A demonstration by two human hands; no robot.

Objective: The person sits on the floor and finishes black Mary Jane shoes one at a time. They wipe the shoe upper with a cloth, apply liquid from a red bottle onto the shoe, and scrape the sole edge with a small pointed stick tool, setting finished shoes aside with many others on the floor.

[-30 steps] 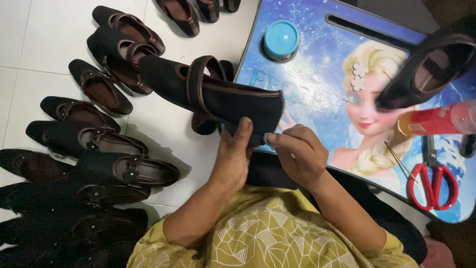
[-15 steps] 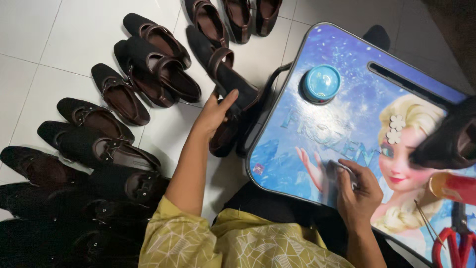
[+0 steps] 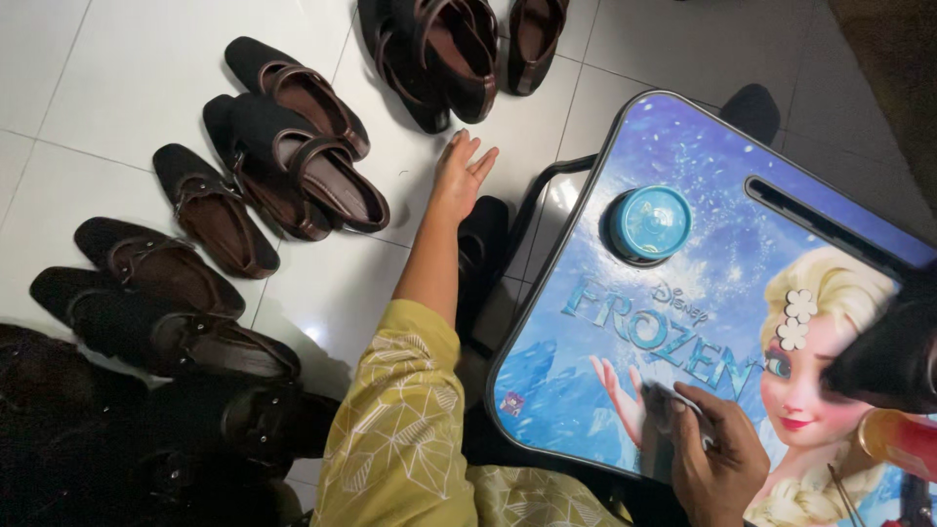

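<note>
1. The left hand [image 3: 461, 176] reaches out over the white tiled floor [image 3: 117, 88] with its fingers spread and flat, holding nothing. Its fingertips lie just short of a dark shoe [image 3: 429, 59] at the top of the view, close to it but with a sliver of tile between.
2. The right hand [image 3: 717, 459] rests on the near edge of the tabletop [image 3: 683, 293], fingers curled over a small dark piece [image 3: 659, 405]; what that piece is cannot be told.
3. The tabletop is a small lap table with a metal rim and a blue cartoon print of a fair-haired figure. It stands low over the floor, to the right of the outstretched arm.
4. A round blue lid or cup [image 3: 652, 222] sits in a recess near the tabletop's upper part, well apart from both hands.
5. A black shoe [image 3: 893, 356] lies on the tabletop at the right edge, partly cut off, with a red-and-amber tube-like thing [image 3: 903, 439] just below it.
6. On the floor to the left, dark brown and black strapped shoes [image 3: 293, 166] lie in loose rows, some overlapping, running down to the lower left corner.
7. Another black shoe [image 3: 483, 244] lies under the left forearm, beside the table's frame.
8. The person's sleeve [image 3: 400, 420] is yellow-green with a pale line pattern.
</note>
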